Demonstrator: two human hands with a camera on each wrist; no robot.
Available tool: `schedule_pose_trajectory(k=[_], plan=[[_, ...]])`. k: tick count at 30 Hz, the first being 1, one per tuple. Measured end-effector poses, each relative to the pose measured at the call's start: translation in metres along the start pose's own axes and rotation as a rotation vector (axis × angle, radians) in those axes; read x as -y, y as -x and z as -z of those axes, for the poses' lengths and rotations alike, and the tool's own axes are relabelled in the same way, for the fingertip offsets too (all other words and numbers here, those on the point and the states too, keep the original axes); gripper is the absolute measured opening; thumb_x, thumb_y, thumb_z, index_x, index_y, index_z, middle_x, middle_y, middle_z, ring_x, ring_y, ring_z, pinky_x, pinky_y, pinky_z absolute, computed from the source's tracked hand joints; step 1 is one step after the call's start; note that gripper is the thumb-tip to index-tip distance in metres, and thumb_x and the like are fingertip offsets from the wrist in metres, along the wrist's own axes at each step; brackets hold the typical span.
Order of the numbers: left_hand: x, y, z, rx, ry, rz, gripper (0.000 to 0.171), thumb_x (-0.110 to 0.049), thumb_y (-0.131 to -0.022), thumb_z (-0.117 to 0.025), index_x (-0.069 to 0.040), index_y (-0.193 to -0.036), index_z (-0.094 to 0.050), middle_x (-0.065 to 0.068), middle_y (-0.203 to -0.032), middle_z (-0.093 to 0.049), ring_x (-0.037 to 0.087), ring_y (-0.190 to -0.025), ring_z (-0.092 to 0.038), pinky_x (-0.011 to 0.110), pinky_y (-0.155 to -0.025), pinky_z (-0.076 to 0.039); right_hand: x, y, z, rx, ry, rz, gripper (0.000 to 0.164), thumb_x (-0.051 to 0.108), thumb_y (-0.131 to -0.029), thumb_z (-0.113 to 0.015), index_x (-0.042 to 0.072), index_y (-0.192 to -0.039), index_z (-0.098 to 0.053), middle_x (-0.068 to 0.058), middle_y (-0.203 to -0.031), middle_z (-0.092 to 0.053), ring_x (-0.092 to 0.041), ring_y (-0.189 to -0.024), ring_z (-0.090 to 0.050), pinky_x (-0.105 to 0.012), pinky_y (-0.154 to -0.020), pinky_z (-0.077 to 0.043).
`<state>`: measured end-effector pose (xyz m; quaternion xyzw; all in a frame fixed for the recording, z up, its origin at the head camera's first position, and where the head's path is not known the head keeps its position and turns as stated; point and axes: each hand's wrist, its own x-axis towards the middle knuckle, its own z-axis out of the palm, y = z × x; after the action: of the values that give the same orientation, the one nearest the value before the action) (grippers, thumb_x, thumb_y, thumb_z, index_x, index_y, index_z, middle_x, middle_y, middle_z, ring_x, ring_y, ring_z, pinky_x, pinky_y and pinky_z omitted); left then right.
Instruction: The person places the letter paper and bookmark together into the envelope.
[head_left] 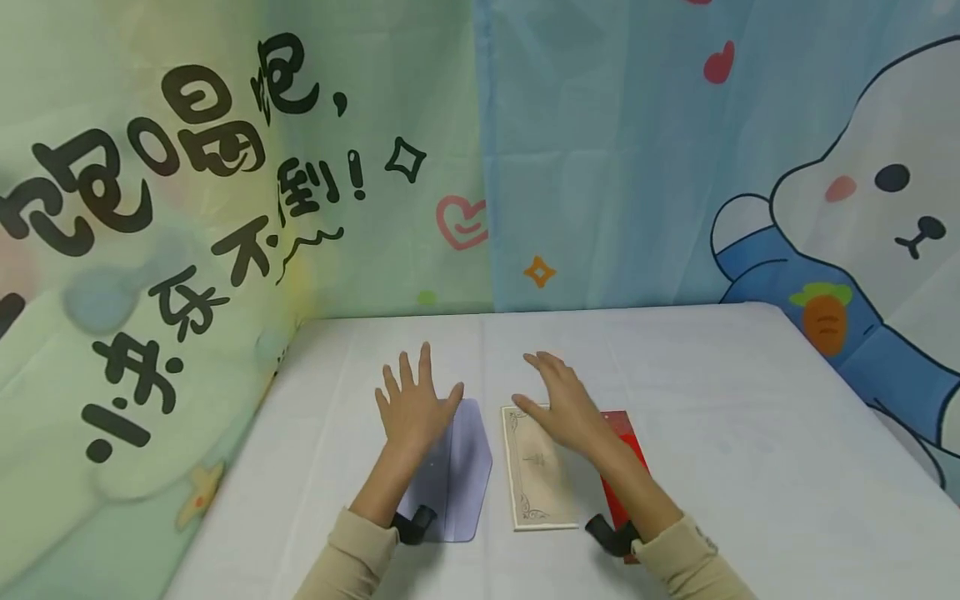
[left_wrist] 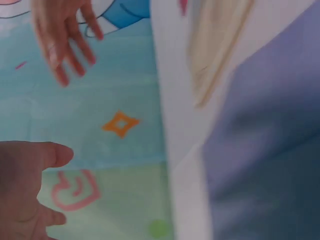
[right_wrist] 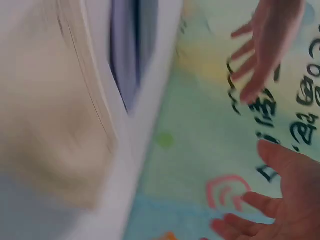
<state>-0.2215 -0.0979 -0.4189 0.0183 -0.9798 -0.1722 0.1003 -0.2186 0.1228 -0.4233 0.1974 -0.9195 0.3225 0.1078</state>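
My left hand [head_left: 416,410] is held with fingers spread above a flat lilac folder-like piece [head_left: 469,471] that has cut corners and a crease. To its right lies a cream book [head_left: 542,479] with ornate corner scrolls. My right hand [head_left: 570,410] hovers over the book's top right, fingers loosely extended and holding nothing. Partly hidden under the right forearm is a flat red item [head_left: 619,427]. In the left wrist view, the thumb [left_wrist: 57,154] stands apart from the lilac piece [left_wrist: 280,95]. The right wrist view shows the cream book [right_wrist: 50,110] blurred, with the hand [right_wrist: 295,200] off to one side.
All three items lie in a row on a white-covered table [head_left: 712,467]. A green printed curtain [head_left: 390,242] and a blue one [head_left: 600,167] with a bear drawing stand behind the table. Black straps [head_left: 412,527] sit at both wrists, below beige sleeves [head_left: 352,550].
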Motion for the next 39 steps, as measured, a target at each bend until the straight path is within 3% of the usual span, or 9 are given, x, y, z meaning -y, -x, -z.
schedule_pose_trajectory(k=[6,14,19,24,28,39], plan=[[0.016,0.032,-0.038,-0.032,0.000,-0.043,0.080,-0.056,-0.084,-0.052,-0.016,-0.147,-0.024,0.025,-0.145,-0.026,0.052,-0.129,-0.020,0.066,-0.096,-0.021,0.011,0.025,-0.054,-0.011,0.004,0.045,0.072,0.037,-0.084,-0.064,0.007,-0.143,-0.034,-0.018,-0.147,-0.026,-0.037,-0.130,-0.030,-0.055,-0.098,-0.031],[0.039,0.050,-0.074,0.044,-0.011,-0.055,0.082,-0.059,-0.081,-0.054,-0.015,-0.145,-0.029,0.024,-0.145,-0.027,0.052,-0.129,-0.017,0.065,-0.097,-0.019,0.010,0.042,-0.095,0.218,0.131,0.076,0.073,0.048,-0.086,-0.056,0.008,-0.144,-0.032,-0.024,-0.149,-0.015,-0.040,-0.135,-0.016,-0.058,-0.103,-0.015],[0.051,0.054,-0.090,0.041,-0.026,-0.066,0.080,-0.059,-0.081,-0.053,-0.016,-0.145,-0.031,0.023,-0.146,-0.026,0.051,-0.131,-0.015,0.064,-0.099,-0.016,0.007,0.049,-0.105,0.314,0.182,0.077,0.072,0.047,-0.087,-0.055,0.007,-0.143,-0.034,-0.026,-0.148,-0.015,-0.041,-0.136,-0.011,-0.057,-0.104,-0.011],[0.058,0.059,-0.102,-0.016,-0.037,-0.094,0.074,-0.057,-0.084,-0.050,-0.014,-0.142,-0.036,0.022,-0.145,-0.027,0.050,-0.131,-0.015,0.063,-0.101,-0.013,0.006,0.052,-0.108,0.315,0.208,0.086,0.072,0.049,-0.087,-0.053,0.006,-0.142,-0.034,-0.026,-0.147,-0.018,-0.041,-0.136,-0.011,-0.057,-0.105,-0.011],[0.061,0.062,-0.105,-0.084,-0.024,-0.116,0.066,-0.051,-0.086,-0.050,-0.012,-0.139,-0.042,0.023,-0.143,-0.032,0.051,-0.130,-0.019,0.063,-0.100,-0.014,0.006,0.053,-0.109,0.300,0.205,0.103,0.073,0.050,-0.086,-0.053,0.005,-0.142,-0.035,-0.027,-0.147,-0.019,-0.042,-0.135,-0.013,-0.058,-0.104,-0.012],[0.065,0.061,-0.106,-0.117,0.008,-0.119,0.065,-0.047,-0.086,-0.052,-0.008,-0.137,-0.043,0.023,-0.141,-0.036,0.050,-0.129,-0.022,0.064,-0.099,-0.018,0.007,0.052,-0.112,0.306,0.184,0.083,0.073,0.049,-0.086,-0.055,0.005,-0.141,-0.036,-0.026,-0.147,-0.020,-0.041,-0.135,-0.013,-0.057,-0.105,-0.011]])
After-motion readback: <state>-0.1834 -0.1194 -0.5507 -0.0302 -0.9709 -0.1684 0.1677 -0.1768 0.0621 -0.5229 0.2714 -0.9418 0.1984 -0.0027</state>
